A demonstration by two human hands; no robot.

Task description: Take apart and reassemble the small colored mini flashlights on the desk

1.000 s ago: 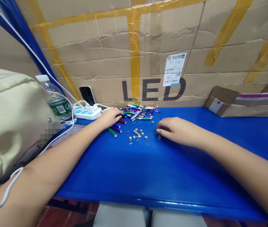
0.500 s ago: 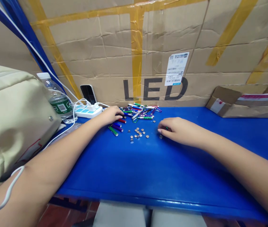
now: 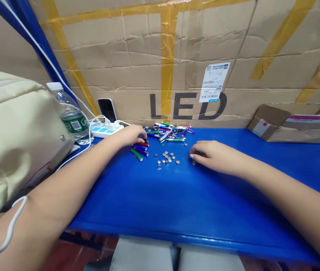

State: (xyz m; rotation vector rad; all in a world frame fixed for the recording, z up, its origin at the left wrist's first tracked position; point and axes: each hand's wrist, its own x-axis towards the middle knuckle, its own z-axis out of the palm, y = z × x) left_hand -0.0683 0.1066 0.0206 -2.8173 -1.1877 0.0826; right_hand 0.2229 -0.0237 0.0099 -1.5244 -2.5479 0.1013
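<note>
Glossy blue table (image 3: 177, 203), shiny metal button cells (image 3: 168, 158), creased matt cardboard (taped) (image 3: 137, 71), beige cloth bag (image 3: 16, 131)

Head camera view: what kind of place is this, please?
Probably a small assembly or packing bench, not a home desk. A blue worktable carries a pile of small coloured tubes and loose button cells; taped cardboard marked LED forms the back wall.

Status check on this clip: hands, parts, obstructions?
Left hand on the pile of small coloured tubes. Right hand curled over a small green piece, grip unclear. Button cells loose between hands.
</note>
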